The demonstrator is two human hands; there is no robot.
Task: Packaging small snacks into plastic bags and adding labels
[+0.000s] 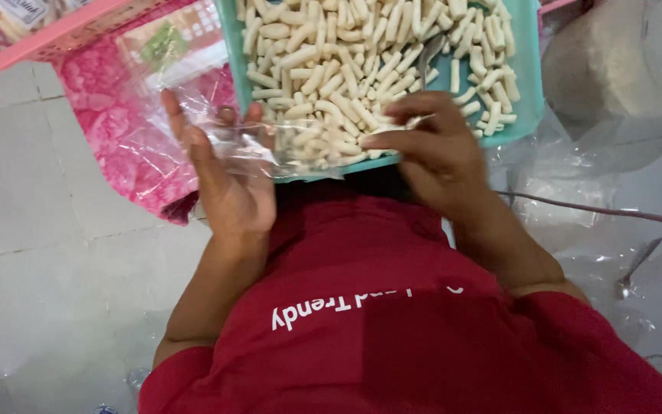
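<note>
My left hand (pixel 227 180) holds a clear plastic bag (pixel 281 146) against the near edge of a teal tray (pixel 526 92). The tray is full of pale stick-shaped snacks (pixel 346 61), and a few of them lie inside the bag. My right hand (pixel 438 153) pinches the bag's other side at the tray's near rim, fingers closed. A metal spoon (pixel 427 52) rests among the snacks in the tray, just beyond my right hand.
A pink basket (pixel 55 34) stands at the top left, with a pink floral cloth (pixel 128 130) under plastic wrap below it. A white sack (pixel 622 54), crumpled clear plastic, a thin cable (pixel 614 212) and a second spoon (pixel 637 264) lie on the right. Grey tiled floor (pixel 40 230) is on the left.
</note>
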